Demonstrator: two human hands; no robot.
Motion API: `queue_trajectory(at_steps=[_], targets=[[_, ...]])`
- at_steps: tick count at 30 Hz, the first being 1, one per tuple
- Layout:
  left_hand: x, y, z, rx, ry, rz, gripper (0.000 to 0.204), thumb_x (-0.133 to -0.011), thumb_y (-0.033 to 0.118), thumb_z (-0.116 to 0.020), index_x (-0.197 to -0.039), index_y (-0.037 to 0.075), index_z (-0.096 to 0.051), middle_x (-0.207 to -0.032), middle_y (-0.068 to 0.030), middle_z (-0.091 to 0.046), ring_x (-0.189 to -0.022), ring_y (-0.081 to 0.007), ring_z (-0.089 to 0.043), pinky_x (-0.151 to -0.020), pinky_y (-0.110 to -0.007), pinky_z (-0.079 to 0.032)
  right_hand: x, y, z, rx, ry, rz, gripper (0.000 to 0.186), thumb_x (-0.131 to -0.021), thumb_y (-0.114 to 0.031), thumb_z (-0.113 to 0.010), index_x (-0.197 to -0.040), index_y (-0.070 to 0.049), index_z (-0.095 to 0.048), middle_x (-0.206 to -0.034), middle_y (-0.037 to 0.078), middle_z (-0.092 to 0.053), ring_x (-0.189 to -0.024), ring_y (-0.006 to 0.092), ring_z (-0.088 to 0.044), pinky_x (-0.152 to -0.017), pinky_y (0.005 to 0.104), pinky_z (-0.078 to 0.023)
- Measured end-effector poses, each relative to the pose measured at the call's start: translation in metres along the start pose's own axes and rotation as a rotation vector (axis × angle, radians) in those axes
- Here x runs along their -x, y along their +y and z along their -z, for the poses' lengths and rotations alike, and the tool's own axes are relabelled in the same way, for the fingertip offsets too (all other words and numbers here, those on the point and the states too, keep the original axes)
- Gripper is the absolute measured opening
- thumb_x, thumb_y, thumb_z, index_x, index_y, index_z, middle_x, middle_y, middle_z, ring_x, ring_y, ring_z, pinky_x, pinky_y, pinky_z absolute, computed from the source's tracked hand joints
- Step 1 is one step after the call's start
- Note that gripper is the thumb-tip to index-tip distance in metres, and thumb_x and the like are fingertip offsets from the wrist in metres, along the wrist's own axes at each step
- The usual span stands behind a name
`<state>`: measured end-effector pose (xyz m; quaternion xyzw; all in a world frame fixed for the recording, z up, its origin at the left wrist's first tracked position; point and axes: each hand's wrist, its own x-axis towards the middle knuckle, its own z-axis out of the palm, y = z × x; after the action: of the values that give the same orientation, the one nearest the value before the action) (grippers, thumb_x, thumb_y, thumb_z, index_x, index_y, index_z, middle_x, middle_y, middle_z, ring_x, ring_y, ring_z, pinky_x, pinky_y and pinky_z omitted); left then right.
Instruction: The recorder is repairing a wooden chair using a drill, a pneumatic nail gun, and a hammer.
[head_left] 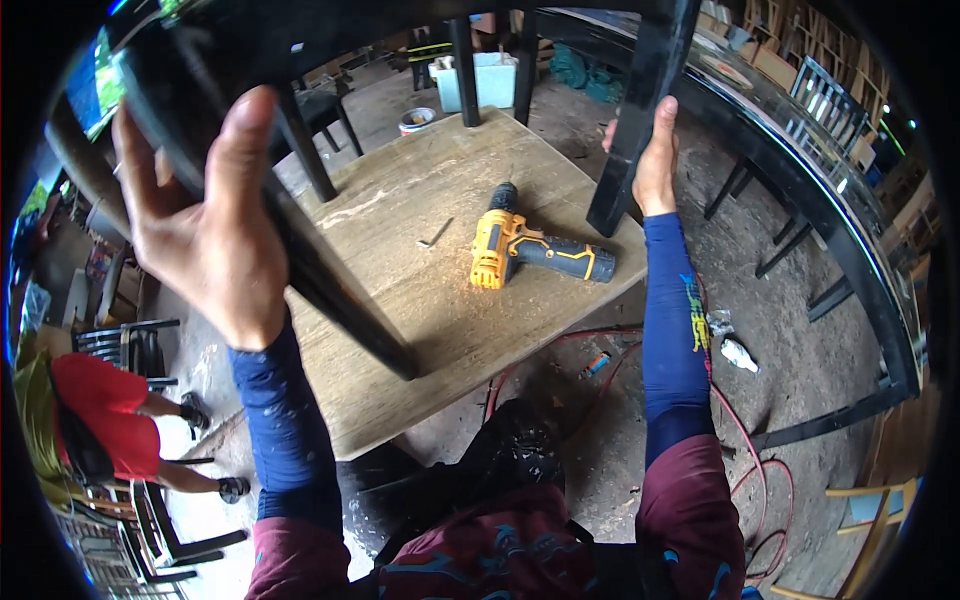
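A black wooden chair stands upright on a worn wooden tabletop, its legs resting on the boards and its upper part cut off by the picture's edge. My left hand straddles the near left leg, thumb on one side and fingers on the other. Around the right leg is my right hand, with its thumb up along the wood and fingertips showing behind. Between the legs lies a yellow and black cordless drill on its side. A small, thin bent piece lies left of it amid sawdust.
A person in red shorts stands at the left near black chairs. Red hose loops over the floor at right. A long black-edged table curves along the right. Behind stand a pale blue box and a bucket.
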<state>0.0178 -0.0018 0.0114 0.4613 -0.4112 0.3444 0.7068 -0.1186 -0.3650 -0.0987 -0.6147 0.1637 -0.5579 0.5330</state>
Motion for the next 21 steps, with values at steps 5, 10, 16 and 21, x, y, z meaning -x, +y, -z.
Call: queue_trajectory(at_steps=[5, 10, 16, 21], targets=[[0.005, -0.014, 0.003, -0.093, -0.030, -0.111, 0.090, -0.077, 0.011, -0.087, -0.149, -0.007, -0.036, -0.114, -0.0212, -0.070, -0.102, -0.0218, -0.069, -0.093, -0.031, -0.054, 0.072, -0.036, -0.015, 1.246, 0.327, 0.764, 0.064, -0.091, -0.032, -0.068, -0.138, 0.006, -0.046, -0.127, 0.027, -0.057, -0.118, 0.0442, -0.053, -0.096, 0.0521, -0.043], [0.012, -0.010, -0.005, -0.032, 0.021, -0.167, 0.111, -0.066, 0.014, -0.092, -0.154, -0.008, -0.027, -0.134, -0.0341, -0.057, -0.126, -0.0383, -0.059, -0.103, -0.040, -0.050, 0.150, -0.030, -0.047, 1.425, -0.705, 0.096, 0.089, -0.076, -0.016, -0.070, -0.152, 0.004, -0.027, -0.138, 0.027, -0.050, -0.125, 0.0442, -0.051, -0.104, 0.0509, -0.043], [0.018, 0.016, 0.007, -0.261, -0.216, 0.049, 0.126, -0.072, 0.023, -0.089, -0.154, -0.011, 0.000, -0.142, -0.0402, -0.046, -0.131, -0.0457, -0.054, -0.115, -0.047, -0.034, 0.128, 0.018, -0.054, 1.416, -0.891, -0.212, 0.064, -0.077, -0.040, -0.074, -0.129, -0.004, -0.061, -0.136, 0.027, -0.056, -0.116, 0.0439, -0.060, -0.101, 0.0508, -0.048], [0.011, 0.028, 0.012, -0.156, -0.271, 0.321, 0.125, -0.062, 0.016, -0.089, -0.159, 0.004, -0.011, -0.149, -0.0327, -0.042, -0.139, -0.0476, -0.042, -0.116, -0.057, -0.028, 0.129, 0.011, 0.007, 0.987, -0.813, -0.041, 0.057, -0.084, -0.052, -0.066, -0.124, -0.011, -0.065, -0.122, 0.020, -0.067, -0.112, 0.0412, -0.063, -0.103, 0.0532, -0.045]])
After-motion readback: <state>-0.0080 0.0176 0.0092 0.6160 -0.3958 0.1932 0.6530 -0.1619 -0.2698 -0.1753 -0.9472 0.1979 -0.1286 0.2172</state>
